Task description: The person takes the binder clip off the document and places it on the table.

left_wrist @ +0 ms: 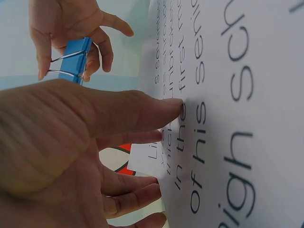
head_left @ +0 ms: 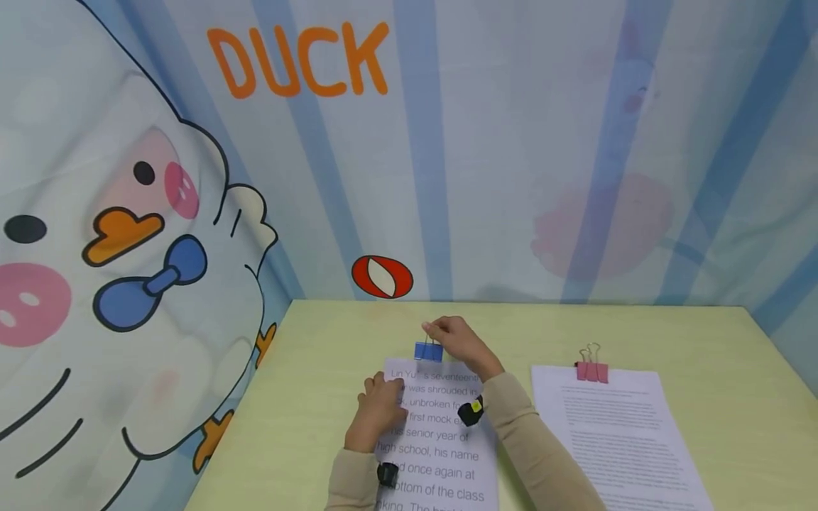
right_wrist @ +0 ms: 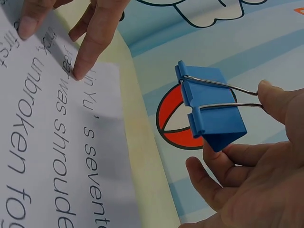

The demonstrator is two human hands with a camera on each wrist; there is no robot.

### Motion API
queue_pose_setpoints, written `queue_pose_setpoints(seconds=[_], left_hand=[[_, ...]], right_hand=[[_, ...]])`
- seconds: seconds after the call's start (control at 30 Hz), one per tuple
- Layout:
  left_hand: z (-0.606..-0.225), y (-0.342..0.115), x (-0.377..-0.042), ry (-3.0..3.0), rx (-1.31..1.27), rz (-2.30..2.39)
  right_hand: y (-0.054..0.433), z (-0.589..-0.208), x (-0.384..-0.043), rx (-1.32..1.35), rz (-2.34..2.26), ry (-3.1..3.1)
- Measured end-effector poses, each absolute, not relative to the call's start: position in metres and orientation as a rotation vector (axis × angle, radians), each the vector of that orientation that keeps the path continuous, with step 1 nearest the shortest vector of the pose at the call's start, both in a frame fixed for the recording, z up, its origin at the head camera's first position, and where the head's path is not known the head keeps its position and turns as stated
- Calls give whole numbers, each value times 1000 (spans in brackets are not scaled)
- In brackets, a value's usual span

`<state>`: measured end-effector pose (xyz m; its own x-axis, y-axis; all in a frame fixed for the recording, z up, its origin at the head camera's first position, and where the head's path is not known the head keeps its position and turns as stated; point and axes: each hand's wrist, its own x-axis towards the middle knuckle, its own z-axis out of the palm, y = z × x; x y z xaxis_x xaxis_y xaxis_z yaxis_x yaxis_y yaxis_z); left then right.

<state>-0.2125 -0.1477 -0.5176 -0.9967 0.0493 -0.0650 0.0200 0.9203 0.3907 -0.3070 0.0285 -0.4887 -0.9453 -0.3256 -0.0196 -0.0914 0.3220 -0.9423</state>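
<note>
Right hand (head_left: 461,343) pinches blue clip (head_left: 429,352), at twelve o'clock of paper (head_left: 444,443) under spread left hand (head_left: 378,410); apparently clipping, next needing alignment.

I see a blue clip (head_left: 429,352), a pink clip (head_left: 592,372), white papers (head_left: 441,443) with black print, a pale yellow table (head_left: 307,383), beige sleeves (head_left: 537,443), a blue-striped backdrop (head_left: 486,177).

A pale yellow table (head_left: 300,411) carries two lots of paper, side by side with a narrow gap. The large-print paper (head_left: 441,454) lies near the middle, perhaps more than one sheet; to its right lies the small-print paper (head_left: 620,433), a pink clip (head_left: 593,372) on its top edge.
</note>
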Motion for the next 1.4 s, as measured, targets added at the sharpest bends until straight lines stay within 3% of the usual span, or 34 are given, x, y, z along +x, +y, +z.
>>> queue_pose_setpoints(seconds=[1.4], left_hand=[[-518, -150, -210, 3040, 120, 579]], right_hand=[[79, -482, -272, -225, -1682, 2344]])
